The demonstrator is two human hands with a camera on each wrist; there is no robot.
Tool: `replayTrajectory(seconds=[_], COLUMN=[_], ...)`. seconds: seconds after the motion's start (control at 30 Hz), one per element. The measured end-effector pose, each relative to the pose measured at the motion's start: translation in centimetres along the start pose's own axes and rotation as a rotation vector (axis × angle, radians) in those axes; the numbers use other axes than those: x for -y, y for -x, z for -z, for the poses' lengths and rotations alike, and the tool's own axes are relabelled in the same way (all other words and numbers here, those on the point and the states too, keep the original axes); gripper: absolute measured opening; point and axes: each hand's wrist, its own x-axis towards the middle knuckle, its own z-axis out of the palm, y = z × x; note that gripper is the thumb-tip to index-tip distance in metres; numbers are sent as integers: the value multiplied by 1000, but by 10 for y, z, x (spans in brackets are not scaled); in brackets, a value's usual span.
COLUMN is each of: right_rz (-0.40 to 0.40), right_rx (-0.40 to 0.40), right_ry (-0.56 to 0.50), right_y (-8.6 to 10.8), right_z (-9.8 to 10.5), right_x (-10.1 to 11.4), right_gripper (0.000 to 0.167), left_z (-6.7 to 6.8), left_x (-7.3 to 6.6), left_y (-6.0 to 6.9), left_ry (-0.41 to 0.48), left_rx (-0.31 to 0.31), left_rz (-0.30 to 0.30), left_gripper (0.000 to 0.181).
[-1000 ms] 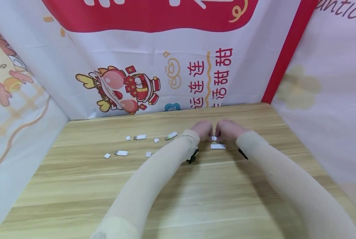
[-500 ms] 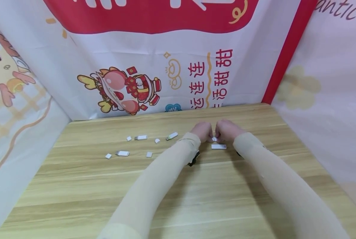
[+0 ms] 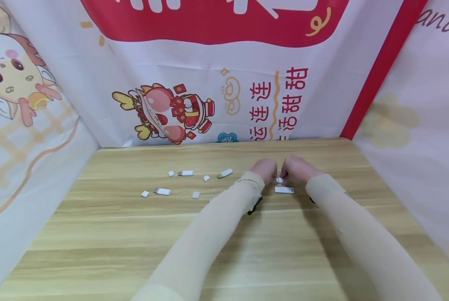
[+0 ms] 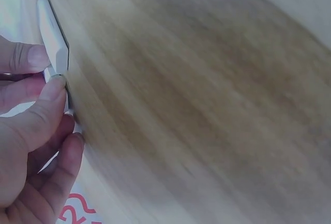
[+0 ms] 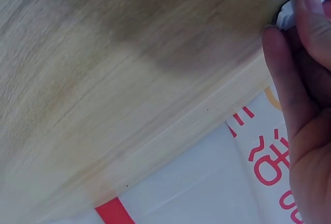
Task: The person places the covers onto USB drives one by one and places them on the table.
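Wood-grain table (image 3: pixel 269 259), walled at the back and both sides by printed cloth (image 3: pixel 322 96); red lettering and a cartoon figure on the back panel.

Count: four loose white caps (image 3: pixel 196 195); three bare USB sticks (image 3: pixel 162 191) in full view, metal ends showing; a fourth stick (image 3: pixel 211 200) mostly covered. One longer white bar (image 3: pixel 284 190) lies flat, just on the wearer's side of the hands.

The white piece (image 3: pixel 279 180) sits low between the two hands, near the table's far right. Left hand (image 3: pixel 265 169): thumb and fingers pinch it. Right hand (image 3: pixel 298 169): likewise, thumb against fingers. Fingertips hide most of it; its exact form cannot be told.

In the way: the left sleeve (image 3: pixel 209 234), crossing over the fourth stick. Dark band (image 3: pixel 255 205) under the left wrist.
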Motion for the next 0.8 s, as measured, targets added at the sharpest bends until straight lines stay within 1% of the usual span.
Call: replayTrajectory(seconds=[0.1, 0.23, 0.37, 0.5, 0.57, 0.63, 0.7, 0.77, 0.8], right_rz=[-15, -31, 4, -5, -35, -83, -117, -138, -141], right_rx=[16, 23, 45, 116, 148, 170, 171, 167, 162], right_ry=[-20, -25, -15, -12, -13, -24, -47, -59, -61], right_y=[1, 1, -3, -5, -4, -4, -4, -5, -5], right_z=[-1, -2, 0, 6, 11, 18, 26, 34, 38], right_x=[1, 4, 9, 14, 16, 19, 23, 28, 31], right_gripper=[13, 11, 10, 9, 15, 24, 32, 34, 33], left_z=[-1, 0, 1, 5, 10, 18, 27, 40, 46], left_x=[1, 4, 10, 14, 16, 19, 22, 28, 31], left_y=[3, 5, 4, 4, 7, 14, 23, 34, 40], left_ry=[19, 40, 37, 17, 18, 7, 0, -9, -9], left_rx=[13, 33, 59, 103, 115, 128, 118, 117, 108], left_rz=[-8, -3, 6, -39, -74, -117, -143, -161, -168], left_gripper=[11, 14, 15, 20, 21, 21, 15, 15, 18])
